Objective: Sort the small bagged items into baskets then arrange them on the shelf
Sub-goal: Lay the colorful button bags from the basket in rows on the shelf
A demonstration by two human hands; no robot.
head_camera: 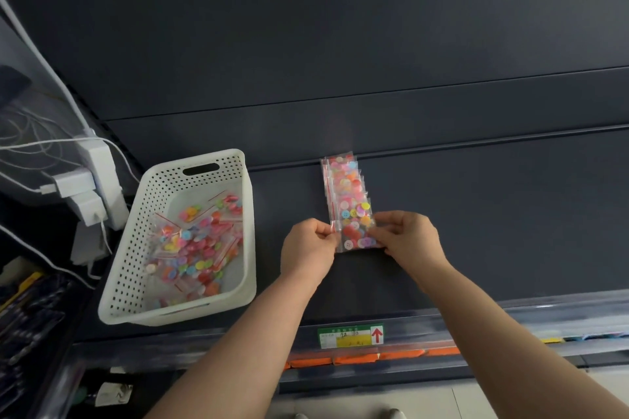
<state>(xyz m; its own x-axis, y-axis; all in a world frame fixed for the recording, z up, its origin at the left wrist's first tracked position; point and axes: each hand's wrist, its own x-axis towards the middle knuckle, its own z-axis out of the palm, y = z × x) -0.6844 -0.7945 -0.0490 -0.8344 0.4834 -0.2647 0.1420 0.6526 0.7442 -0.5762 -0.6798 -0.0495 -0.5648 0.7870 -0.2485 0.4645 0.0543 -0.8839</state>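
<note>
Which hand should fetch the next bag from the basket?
Left, probably. The left hand is nearer the white basket, which stands left of the row of button bags; the right hand would have to cross.

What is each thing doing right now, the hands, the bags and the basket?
Front bag: held at the near end of the row.
Left hand: pinches its left edge.
Right hand: pinches its right edge.
Row: overlapped, lying on the shelf.
Basket: upright, part full of loose bags.

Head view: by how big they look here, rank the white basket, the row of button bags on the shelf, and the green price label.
1. white basket
2. row of button bags
3. price label, smallest although it is nearest the camera
</note>
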